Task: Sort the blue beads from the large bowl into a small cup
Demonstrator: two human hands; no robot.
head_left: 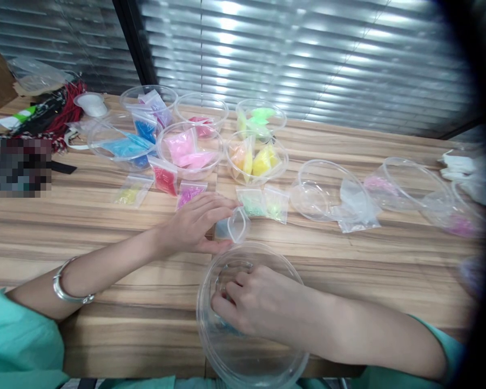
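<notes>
My left hand (194,224) holds open a small clear zip bag (235,226) of light blue beads just above a large clear plastic bowl (210,335). Inside that bowl my right hand (253,300) is reaching down, fingers curled and pinched on small blue beads at the bottom; what they hold is too small to name. Both forearms come from teal sleeves, and the left wrist wears a silver bangle (65,286).
Several clear bowls hold coloured bead bags: blue (121,148), pink (188,148), yellow-orange (255,156), green (261,118). Loose bags lie on the wooden table (389,259): yellow (132,190), red (164,175), green (263,202). Empty bowls and lids (328,189) sit right; cords (52,116) far left.
</notes>
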